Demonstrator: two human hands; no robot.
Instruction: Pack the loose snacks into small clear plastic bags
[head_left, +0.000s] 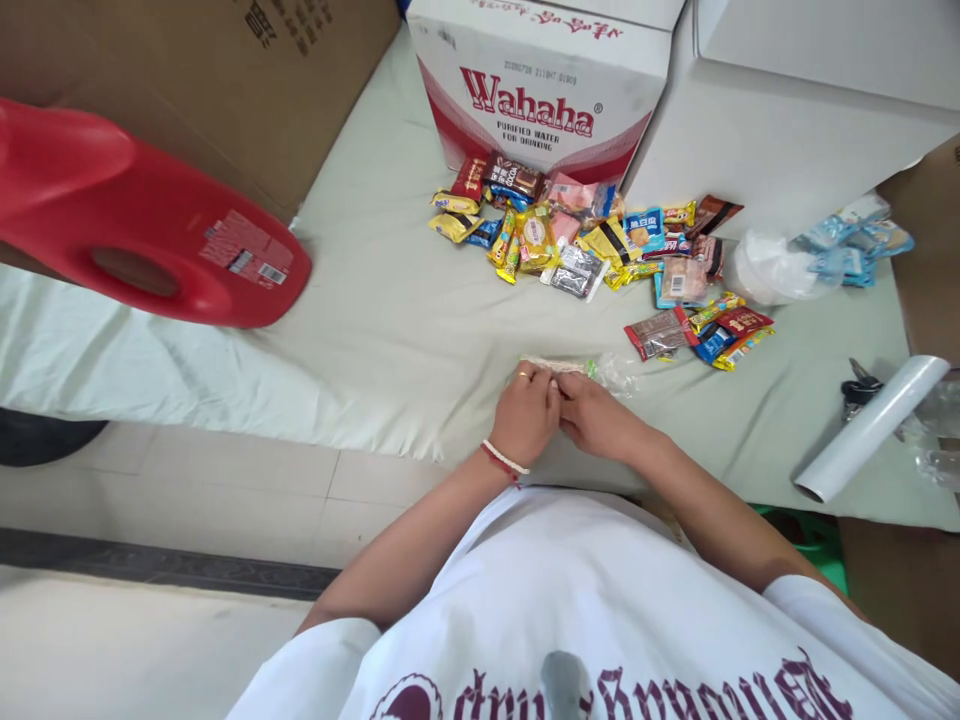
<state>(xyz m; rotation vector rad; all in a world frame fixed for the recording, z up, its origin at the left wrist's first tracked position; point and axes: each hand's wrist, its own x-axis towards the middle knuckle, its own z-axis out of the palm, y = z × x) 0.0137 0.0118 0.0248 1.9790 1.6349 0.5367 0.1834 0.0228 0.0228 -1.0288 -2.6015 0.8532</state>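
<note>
so, where is the thing being worked on?

just past the front of the white shirt point(600, 590), on the pale tablecloth point(390, 340): a slim, light-coloured packet point(551, 363), with crumpled see-through film point(621, 376) spreading from its right end.

and the hands?

the left hand point(529, 412) is curled closed on the packet's near side, and the right hand point(596, 415) is curled closed on it too, the two touching near its middle. the fingertips are tucked out of sight, so i can't tell which fold each one pinches.

what would make this go well?

i'd let one hand anchor while the other does the fine work. if both pulled hard at once, thin film would probably slip or tear crooked. a short, even pull with the two pinches close together seems safer than a big tug.

anything about the loose film?

it looks light and slippery, so i'd smooth it away from the fingers; a wrinkle caught under a thumb could hide what is being gripped.

and the surroundings?

the nearer snack packets point(664, 335) lie beyond the right hand, near but apart from it, and the red jug point(255, 260) is well off to the left. working low, against the cloth, should steady the piece and spare the snacks a stray knock.
</note>
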